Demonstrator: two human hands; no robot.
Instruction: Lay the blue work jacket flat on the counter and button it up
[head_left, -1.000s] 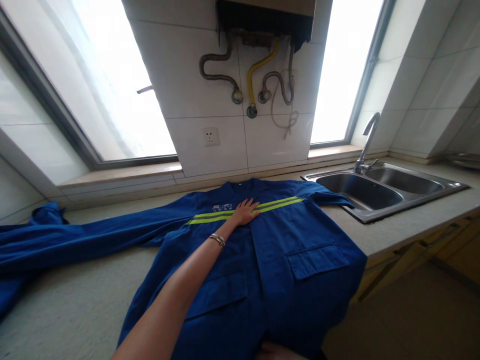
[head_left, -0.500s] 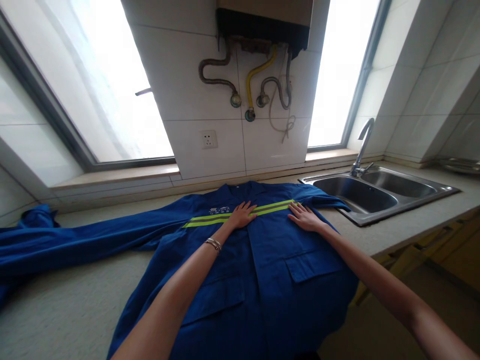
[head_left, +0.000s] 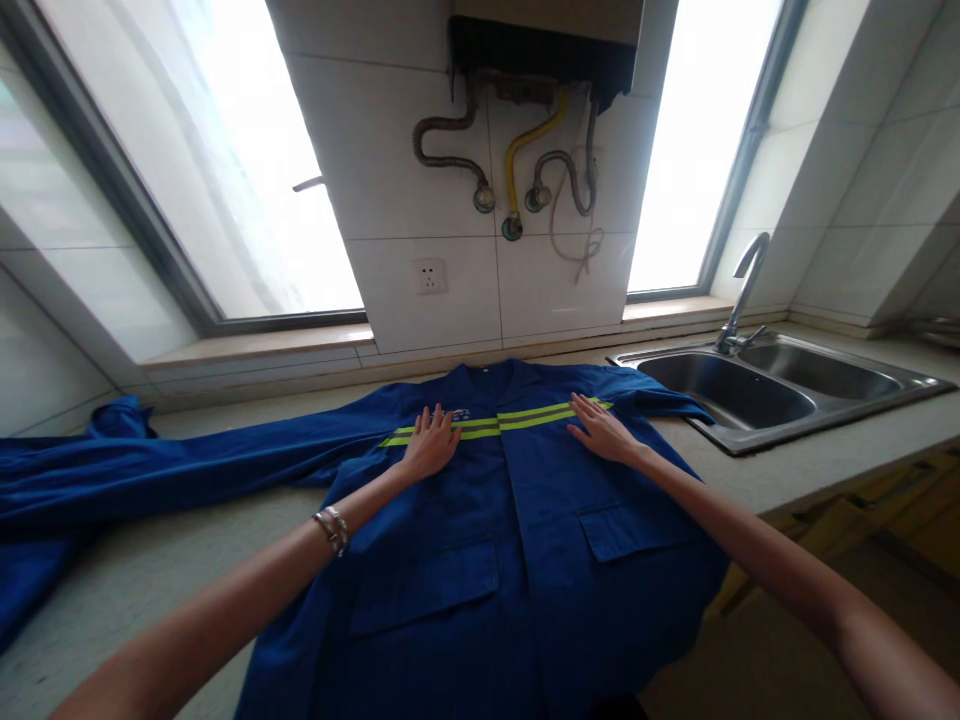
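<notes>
Nearest us, the hem of the blue work jacket with lime reflective chest stripes (head_left: pixel 517 530) hangs off the front edge of the speckled pale stone countertop (head_left: pixel 150 590), and its two flapped chest pockets lie flat just beyond; we would keep our weight off that overhang so the cloth does not slide toward us. Further up, our left hand (head_left: pixel 431 445), a beaded bracelet on its wrist, lies open and flat, palm down, fingers spread on the stripe left of the placket, gripping nothing. Our right hand (head_left: pixel 600 432) lies the same way on the right of the chest, open and pressing only. To smooth well, we judge it best to push both palms outward from the centre with even pressure, working creases toward the shoulders. The long left sleeve stretches far along the counter to our left; the right sleeve reaches just beside the steel double sink (head_left: pixel 780 385). Beyond stand the tiled wall, the white socket (head_left: pixel 430 275) and the windows
</notes>
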